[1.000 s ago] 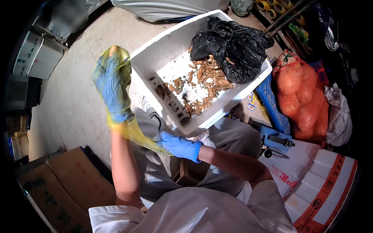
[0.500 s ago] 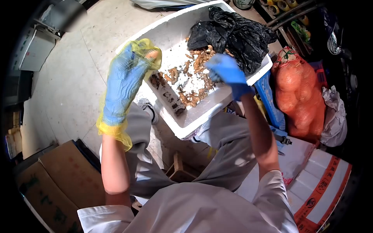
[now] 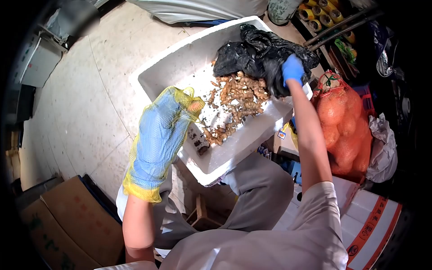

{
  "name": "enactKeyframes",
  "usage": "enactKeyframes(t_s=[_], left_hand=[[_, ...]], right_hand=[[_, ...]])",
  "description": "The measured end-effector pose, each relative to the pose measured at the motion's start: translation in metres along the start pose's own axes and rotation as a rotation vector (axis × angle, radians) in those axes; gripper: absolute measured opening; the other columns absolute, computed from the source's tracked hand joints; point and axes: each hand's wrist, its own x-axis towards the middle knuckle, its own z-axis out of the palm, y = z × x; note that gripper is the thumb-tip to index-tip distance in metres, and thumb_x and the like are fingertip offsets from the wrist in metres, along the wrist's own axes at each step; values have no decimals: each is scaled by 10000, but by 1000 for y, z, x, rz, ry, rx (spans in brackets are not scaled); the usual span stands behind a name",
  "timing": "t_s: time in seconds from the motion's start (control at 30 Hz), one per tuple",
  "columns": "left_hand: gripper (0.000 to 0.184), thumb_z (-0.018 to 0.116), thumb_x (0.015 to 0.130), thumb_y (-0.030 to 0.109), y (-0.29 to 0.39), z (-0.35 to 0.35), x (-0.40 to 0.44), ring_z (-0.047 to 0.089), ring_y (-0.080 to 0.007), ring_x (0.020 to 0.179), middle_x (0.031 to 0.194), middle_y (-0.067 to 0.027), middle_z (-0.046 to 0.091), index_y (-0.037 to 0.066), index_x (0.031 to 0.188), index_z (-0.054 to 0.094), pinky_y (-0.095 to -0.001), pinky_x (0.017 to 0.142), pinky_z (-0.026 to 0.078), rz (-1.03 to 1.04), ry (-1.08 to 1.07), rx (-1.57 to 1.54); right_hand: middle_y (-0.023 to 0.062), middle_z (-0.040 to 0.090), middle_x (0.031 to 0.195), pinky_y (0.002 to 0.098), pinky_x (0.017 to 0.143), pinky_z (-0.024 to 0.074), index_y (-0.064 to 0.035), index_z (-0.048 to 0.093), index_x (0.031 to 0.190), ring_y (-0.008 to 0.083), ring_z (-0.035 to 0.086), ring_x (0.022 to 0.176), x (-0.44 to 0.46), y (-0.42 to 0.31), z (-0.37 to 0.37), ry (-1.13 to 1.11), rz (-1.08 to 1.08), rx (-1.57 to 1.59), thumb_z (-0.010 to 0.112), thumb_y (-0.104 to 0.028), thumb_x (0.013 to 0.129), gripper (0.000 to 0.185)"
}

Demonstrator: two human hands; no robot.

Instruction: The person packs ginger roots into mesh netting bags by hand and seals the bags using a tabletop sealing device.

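My left hand, in a blue glove, is inside a yellow mesh bag pulled down to the wrist. Its fingers close round a piece of ginger that shows at the mesh's end, over the near left side of a white foam box. My right hand, also blue-gloved and blurred, grips a black plastic bag at the box's right side. More ginger lies spread over the box floor beside the black bag, with dark crumbs near the lower left corner.
Red mesh sacks of round produce stand on the right, beside crumpled white plastic. A taped white box is at the lower right. Brown cardboard lies at the lower left. A wooden stool sits between my knees.
My right hand let go of the mesh, crossed over the ginger and took hold of the black bag, pulling it slightly. The mesh is now bunched along my left forearm, and my left hand moved right and down.
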Motion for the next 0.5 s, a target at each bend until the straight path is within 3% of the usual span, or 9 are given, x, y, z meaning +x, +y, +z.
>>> enactKeyframes(t_s=[0.1, 0.23, 0.3, 0.37, 0.4, 0.43, 0.47, 0.5], left_hand=[[143, 552, 768, 148, 2, 5, 3, 514, -325, 651, 724, -140, 510, 28, 840, 579, -347, 586, 412, -12, -2, 10], [139, 550, 768, 145, 6, 9, 5, 510, -335, 654, 724, -147, 508, 23, 829, 581, -353, 588, 412, -20, -17, -23], [151, 546, 769, 142, 8, 13, 4, 509, -338, 657, 723, -151, 507, 19, 851, 578, -356, 591, 411, -25, -45, -57], [155, 547, 769, 141, 6, 16, 3, 509, -337, 654, 722, -150, 509, 18, 859, 577, -354, 591, 412, 12, -49, -25], [160, 547, 769, 139, 6, 17, 3, 509, -336, 652, 722, -150, 512, 16, 868, 576, -351, 591, 412, 47, -48, 11], [160, 547, 769, 139, 8, 18, 4, 509, -336, 652, 722, -150, 512, 16, 868, 576, -351, 591, 412, 56, -50, 7], [159, 545, 768, 133, 11, 17, 4, 510, -334, 650, 725, -148, 515, 16, 871, 576, -347, 591, 413, 35, -48, -17], [157, 544, 767, 128, 12, 17, 4, 511, -332, 649, 729, -147, 518, 16, 874, 577, -342, 591, 414, 12, -48, -41]], right_hand=[[236, 578, 854, 406, 710, 458, 22, 537, 867, 372, 568, 798, 77, -6, -16, 215, 290, 311, 537, -159, 687, 256], [263, 567, 811, 409, 666, 452, 45, 545, 793, 393, 556, 776, 121, -39, -30, 432, 120, 663, 532, -179, 661, 260], [268, 561, 792, 402, 630, 452, 57, 548, 783, 403, 550, 754, 136, -61, -25, 305, -144, 835, 562, -183, 655, 273], [199, 576, 944, 350, 699, 439, 22, 528, 993, 292, 565, 863, 106, -98, -30, -358, -531, 1143, 641, -238, 648, 447], [182, 499, 1115, 322, 797, 412, -14, 377, 1199, 234, 511, 983, 76, -112, -41, -578, -568, 923, 668, -264, 640, 678], [171, 390, 1230, 345, 902, 342, -104, 237, 1297, 256, 402, 1112, 52, -117, -45, -540, -763, 607, 627, -227, 701, 723], [181, 397, 1217, 368, 893, 361, -172, 218, 1306, 304, 421, 1084, 45, -127, -44, -491, -913, 202, 611, -270, 729, 705], [189, 415, 1182, 367, 859, 395, -217, 241, 1295, 315, 455, 1030, 34, -134, -67, -361, -1052, 6, 595, -297, 748, 657]])
